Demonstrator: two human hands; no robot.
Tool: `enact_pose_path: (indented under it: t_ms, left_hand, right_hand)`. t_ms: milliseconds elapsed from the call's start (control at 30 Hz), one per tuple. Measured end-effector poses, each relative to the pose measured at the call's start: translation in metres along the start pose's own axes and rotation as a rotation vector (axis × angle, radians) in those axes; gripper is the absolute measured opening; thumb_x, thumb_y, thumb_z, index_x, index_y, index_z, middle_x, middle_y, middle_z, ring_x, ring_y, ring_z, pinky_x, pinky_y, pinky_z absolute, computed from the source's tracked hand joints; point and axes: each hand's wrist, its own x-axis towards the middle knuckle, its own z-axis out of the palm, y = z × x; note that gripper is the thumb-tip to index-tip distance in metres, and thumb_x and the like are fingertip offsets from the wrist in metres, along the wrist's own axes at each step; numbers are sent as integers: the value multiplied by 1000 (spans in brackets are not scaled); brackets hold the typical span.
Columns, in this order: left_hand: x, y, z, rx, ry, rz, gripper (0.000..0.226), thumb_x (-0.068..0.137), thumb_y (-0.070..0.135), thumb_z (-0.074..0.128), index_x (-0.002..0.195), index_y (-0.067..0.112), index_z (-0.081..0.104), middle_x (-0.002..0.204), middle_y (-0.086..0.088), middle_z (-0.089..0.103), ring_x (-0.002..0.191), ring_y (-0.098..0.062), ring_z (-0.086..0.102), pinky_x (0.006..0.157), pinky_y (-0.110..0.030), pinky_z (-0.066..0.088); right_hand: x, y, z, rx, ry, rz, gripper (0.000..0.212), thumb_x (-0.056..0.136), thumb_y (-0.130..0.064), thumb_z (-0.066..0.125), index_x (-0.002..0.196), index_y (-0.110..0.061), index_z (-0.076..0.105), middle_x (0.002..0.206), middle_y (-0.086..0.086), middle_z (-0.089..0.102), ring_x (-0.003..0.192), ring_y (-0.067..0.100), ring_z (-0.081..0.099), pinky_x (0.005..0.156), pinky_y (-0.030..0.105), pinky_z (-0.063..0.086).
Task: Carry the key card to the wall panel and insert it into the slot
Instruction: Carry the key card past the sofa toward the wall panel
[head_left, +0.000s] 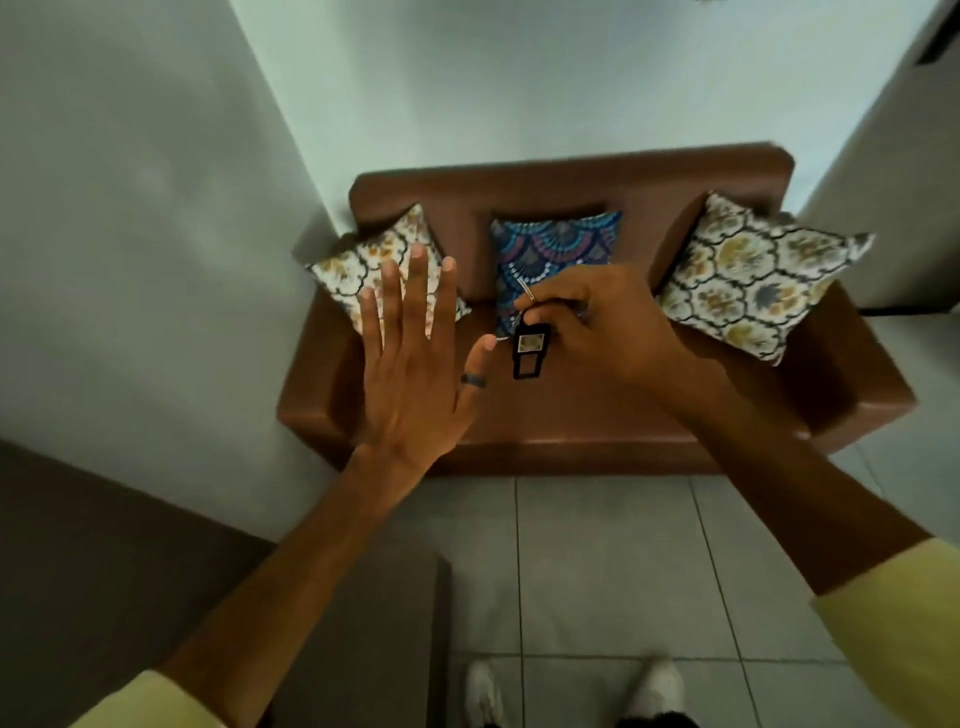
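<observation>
A small black key card (530, 351) with a pale label hangs from a metal ring, pinched by the fingers of my right hand (608, 325) above the seat of a brown sofa (571, 187). My left hand (410, 364) is held flat beside it, fingers spread and empty, with a dark ring on the thumb. The thumb tip is close to the card, not touching it. No wall panel or slot is in view.
Three cushions rest on the sofa: a floral cushion (384, 270) at left, a blue patterned cushion (556, 244) in the middle, a floral cushion (753, 275) at right. White walls enclose the sofa. A dark surface (130, 545) lies at lower left; tiled floor (597, 571) and my shoes below.
</observation>
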Motion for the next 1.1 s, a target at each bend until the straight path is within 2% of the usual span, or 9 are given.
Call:
enact_pose_path:
  t_ms: [67,200,300,400,500,600,700,833,1100]
  left_hand:
    - [18,33,-1,-6,34,29,78,114,54,44,173,9,21,180,-21,15,168,-42,8,136,-61,11]
    - [52,116,3,-53,80,75,77,112,52,46,171,9,23,179,-21,18,167,-43,12,135,-64,14]
    - [78,184,10,-39,104,118,79,112,56,42,173,12,18,180,-19,14,168,-41,8,135,-64,10]
    - [104,237,14,-47,145,135,77,113,59,28,174,17,10,182,-17,9,169,-39,3,137,-59,1]
    - [128,293,18,-73,163,131,77,113,60,28,174,16,10,182,-16,7,169,-38,-1,137,-54,-6]
    - [151,346,29,-108,138,160,77,113,58,27,174,12,15,182,-18,9,168,-41,0,136,-60,-1]
    - [173,393,48,-126,139,162,77,112,54,34,173,10,20,181,-18,10,168,-40,1,136,-62,3]
    - [205,448,82,-136,177,166,77,111,55,35,173,11,20,182,-17,9,168,-36,-4,137,-59,0]
    - [285,541,177,-139,310,95,79,111,51,46,173,11,18,181,-20,11,168,-35,-5,137,-55,-3]
  right_hand:
    - [-8,10,-39,-36,32,-2,15,89,-6,73,100,-13,81,94,1,81,89,-3,66,76,-2,47]
    - [-32,42,-123,-69,101,8,13,88,-6,75,98,-13,81,95,4,81,87,-7,64,76,-2,47]
    - [-54,70,-194,-52,150,38,14,86,-10,78,98,-15,82,95,0,81,82,-6,68,73,4,51]
    - [-70,91,-257,-66,207,36,15,84,-14,81,98,-17,82,95,-4,80,86,4,72,79,10,54]
    - [-83,112,-317,-102,235,9,15,85,-15,82,100,-13,82,96,3,80,84,15,74,83,28,59]
    - [-94,140,-371,-143,236,-11,14,86,-11,80,99,-9,81,95,5,80,83,16,74,83,33,61]
    - [-98,171,-414,-207,206,-11,12,87,-8,78,99,-11,80,94,1,78,80,10,72,81,27,61]
    - [-96,224,-461,-272,139,-24,16,87,-5,76,101,-12,78,93,-8,73,76,-8,63,76,2,50]
    - [-58,335,-544,-317,69,-141,22,90,-2,73,110,-11,78,107,7,79,90,14,72,83,26,59]
